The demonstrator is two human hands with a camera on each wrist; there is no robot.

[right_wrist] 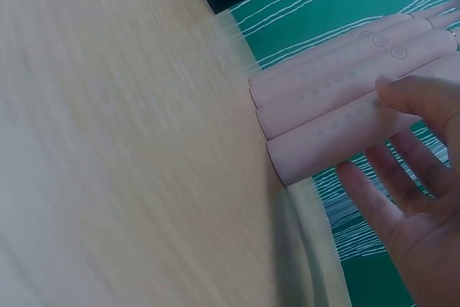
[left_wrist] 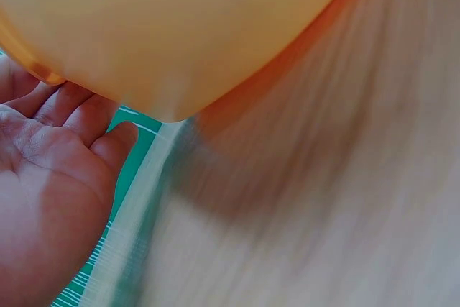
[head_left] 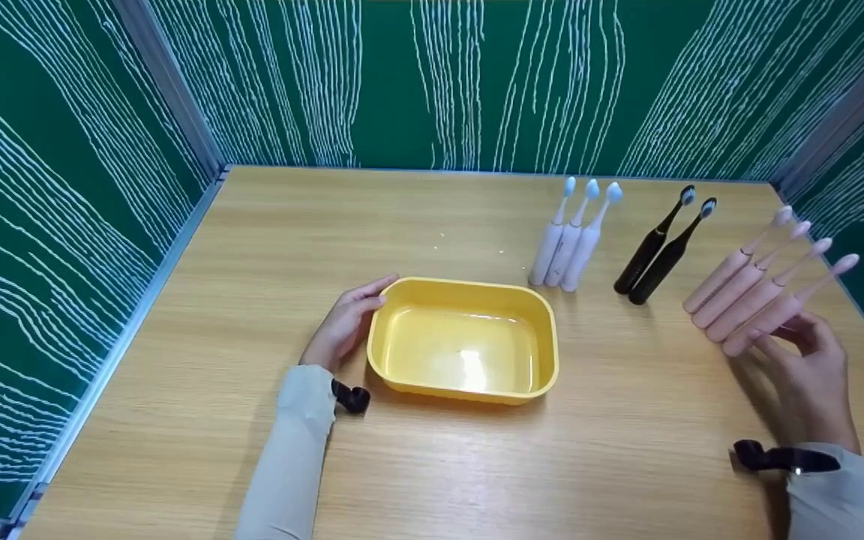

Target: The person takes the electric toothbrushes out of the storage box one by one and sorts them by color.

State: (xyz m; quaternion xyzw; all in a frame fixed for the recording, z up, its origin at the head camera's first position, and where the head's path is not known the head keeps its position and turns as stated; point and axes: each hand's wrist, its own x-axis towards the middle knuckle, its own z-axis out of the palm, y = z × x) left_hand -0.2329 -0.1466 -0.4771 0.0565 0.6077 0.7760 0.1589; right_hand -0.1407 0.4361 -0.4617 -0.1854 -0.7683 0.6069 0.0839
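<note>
A yellow plastic bin (head_left: pixel 462 395) stands on the table with nothing inside it. My left hand (head_left: pixel 342 322) holds its left side near the far corner; in the left wrist view, curled fingers meet the bin's outer wall (left_wrist: pixel 180 41). At the right, several pink electric toothbrushes (head_left: pixel 732 296) stand upright in a slanting row, side by side. My right hand (head_left: pixel 811 367) pinches the nearest one by its handle, thumb on one side and fingers on the other. In the right wrist view, the base of that handle (right_wrist: pixel 316 145) shows close to the table.
Three white electric toothbrushes (head_left: pixel 567 251) stand together behind the bin's right corner. Two black ones (head_left: pixel 661 259) stand between the white and pink groups. Green panels with white streaks (head_left: pixel 394 90) enclose the wooden table (head_left: pixel 477 480) at the back and sides.
</note>
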